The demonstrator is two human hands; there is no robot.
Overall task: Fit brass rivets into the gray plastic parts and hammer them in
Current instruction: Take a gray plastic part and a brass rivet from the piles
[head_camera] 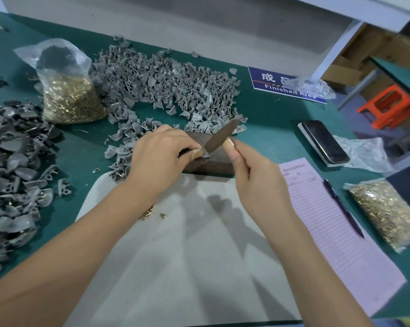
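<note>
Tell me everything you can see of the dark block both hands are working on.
The dark block looks like rusty brown metal, rectangular, lying flat on the green table at the far edge of a gray mat. The left hand rests on its left part, pinching a small gray part on its top. The hammer, held by the right hand, meets that spot.

— Where is the block (208, 159)?
— In the middle of the tabletop (270, 119), behind the sheet (187, 244). The parts (161, 83) lie behind it, a rivet bag (69, 95) to the left, the phone (324, 142) to the right.
</note>
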